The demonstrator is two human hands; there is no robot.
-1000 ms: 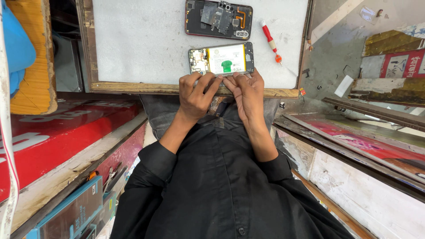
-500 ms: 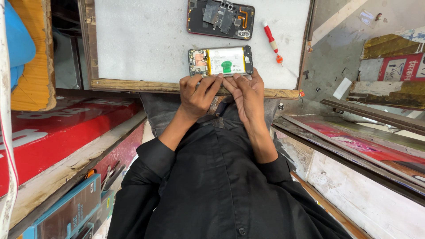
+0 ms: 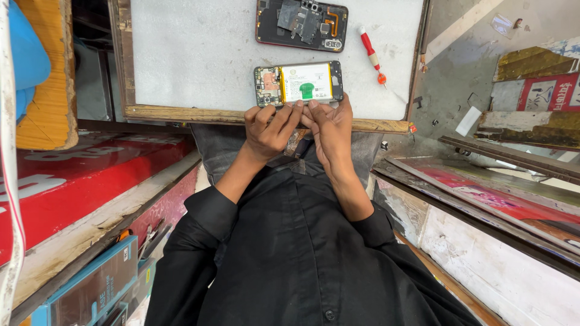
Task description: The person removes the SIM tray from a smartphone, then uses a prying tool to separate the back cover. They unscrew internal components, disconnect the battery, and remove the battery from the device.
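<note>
An opened phone (image 3: pixel 299 83) lies on a white work board (image 3: pixel 193 54), its white battery with a green tab and its circuit boards exposed. My left hand (image 3: pixel 269 127) and my right hand (image 3: pixel 329 124) meet at the phone's near edge. Their fingers are curled and the tips press on that edge, close together. Whether something small sits between the fingertips is hidden. Beyond the phone lies its dark back cover (image 3: pixel 301 23), inner side up. A red-handled screwdriver (image 3: pixel 370 54) rests to the right of the phone.
The board has a wooden frame (image 3: pixel 181 113) and rests over my lap. A red counter surface (image 3: pixel 72 181) and blue boxes (image 3: pixel 90 284) are at the left. Slanted red-and-white panels (image 3: pixel 501 193) are at the right, with a grey floor (image 3: pixel 459 78) beyond.
Both hands stay at the phone's near edge, with their fingertips drawn slightly closer together. The phone, cover and screwdriver have not moved.
</note>
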